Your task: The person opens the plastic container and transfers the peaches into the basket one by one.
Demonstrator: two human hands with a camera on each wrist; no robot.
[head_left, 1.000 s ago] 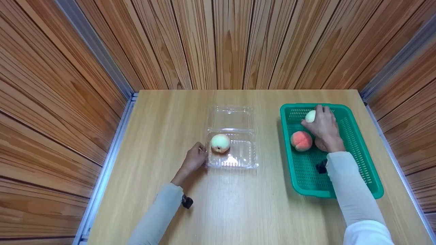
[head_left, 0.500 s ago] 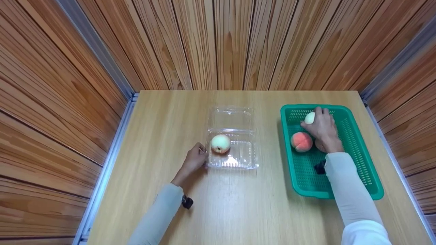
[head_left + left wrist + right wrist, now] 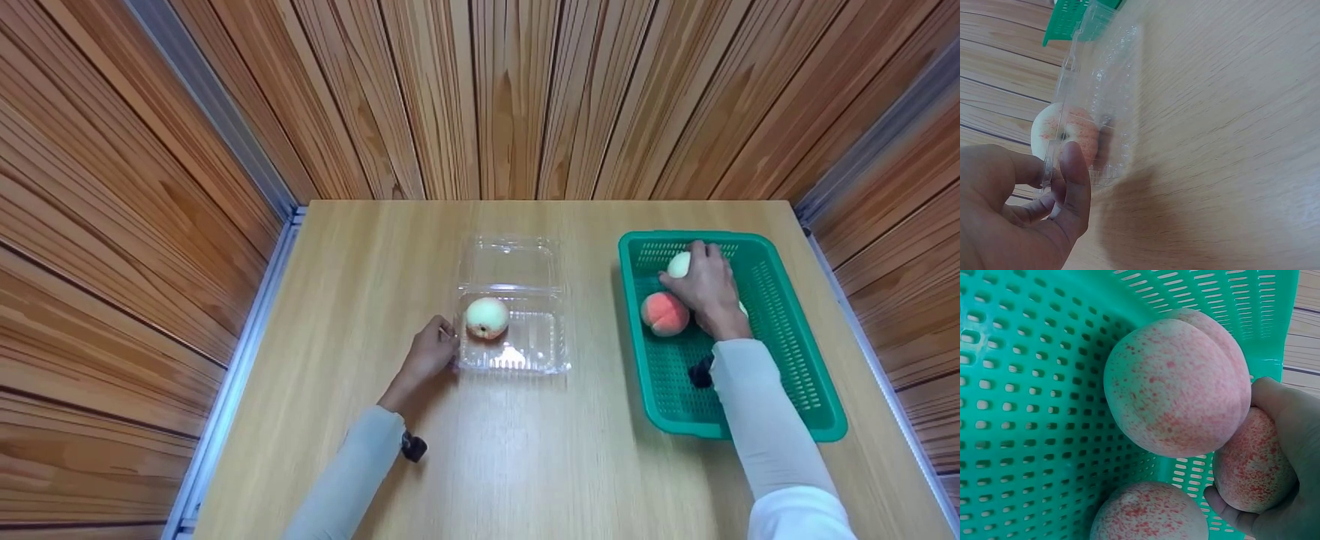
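Note:
In the head view my left hand [image 3: 431, 347] pinches the left edge of the clear plastic container [image 3: 536, 330], whose lid lies open toward the back. One pale peach [image 3: 487, 317] sits in its left part. The left wrist view has thumb and finger on the rim [image 3: 1050, 163]. Inside the green basket [image 3: 651, 405], my right hand [image 3: 705, 285] grips a pale peach [image 3: 679, 265]; in the right wrist view fingers curl round that peach [image 3: 1253, 464]. Beside it are a pinkish peach [image 3: 664, 313] and another peach [image 3: 1148, 514], mostly under my hand in the head view.
The basket stands at the right of the wooden table [image 3: 510, 465]. Wood-plank walls [image 3: 510, 97] with metal edge posts [image 3: 225, 127] surround the table at the back and sides.
My right hand, with the peach, has shifted slightly toward the front and left inside the basket. My left hand and the container have stayed in place.

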